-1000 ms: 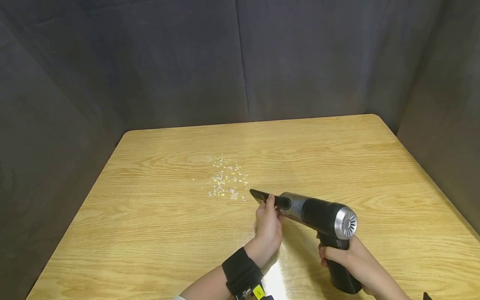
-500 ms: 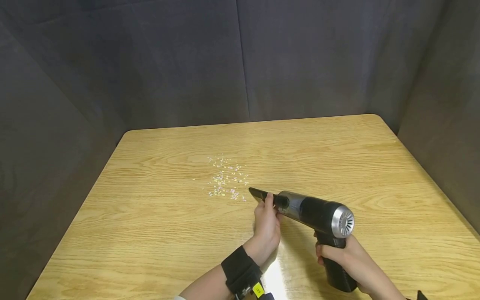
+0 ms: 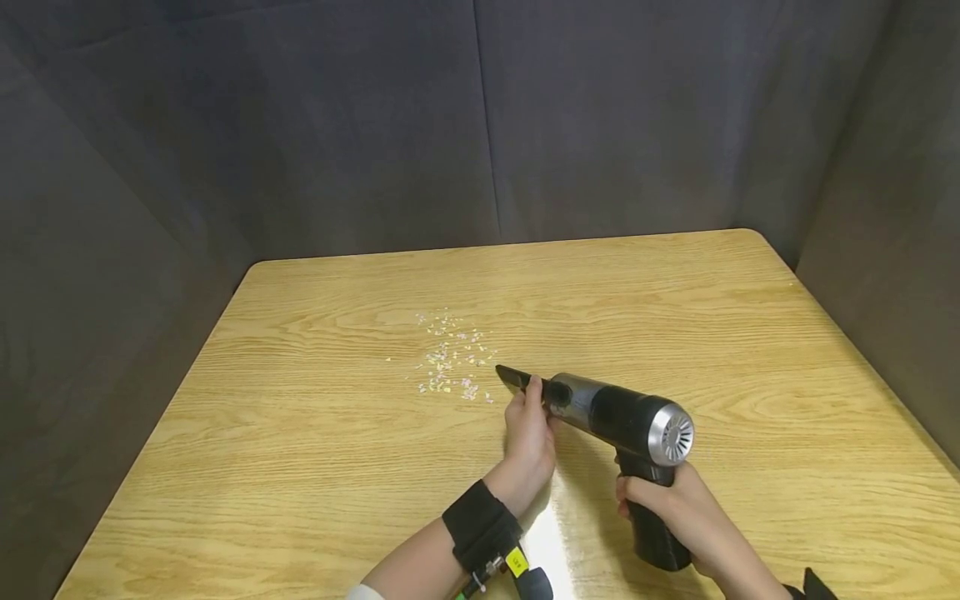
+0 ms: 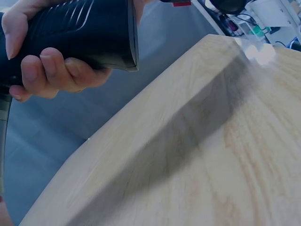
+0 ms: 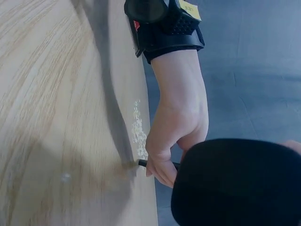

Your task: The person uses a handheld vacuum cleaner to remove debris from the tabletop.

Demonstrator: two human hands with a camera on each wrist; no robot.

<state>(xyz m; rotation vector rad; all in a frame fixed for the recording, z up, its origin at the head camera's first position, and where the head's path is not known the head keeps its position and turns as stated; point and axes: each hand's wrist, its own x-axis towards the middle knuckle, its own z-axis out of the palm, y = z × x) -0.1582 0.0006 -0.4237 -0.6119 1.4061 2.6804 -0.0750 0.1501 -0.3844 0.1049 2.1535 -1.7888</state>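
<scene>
A black handheld vacuum cleaner (image 3: 618,415) with a clear dust cup and a silver vented end is held in both hands over the table. My right hand (image 3: 671,500) grips its handle, fingers wrapped round it, as the left wrist view also shows. Near the front, my left hand (image 3: 530,433) holds the flat black nozzle (image 3: 512,377), thumb on top. The nozzle tip points left, right at the edge of a scatter of small pale paper bits (image 3: 450,358). In the right wrist view the handle's base (image 5: 235,183) hides part of the scene.
The wooden table (image 3: 300,450) has dark grey cloth (image 3: 360,125) hanging behind it and at both sides. A black strap (image 3: 482,527) with a camera sits on my left wrist. Equipment and cables (image 4: 273,19) appear beyond the table in the left wrist view.
The vacuum cleaner has shifted left and slightly away from me, its rear end moving most. Both hands have moved with it. The paper bits look the same.
</scene>
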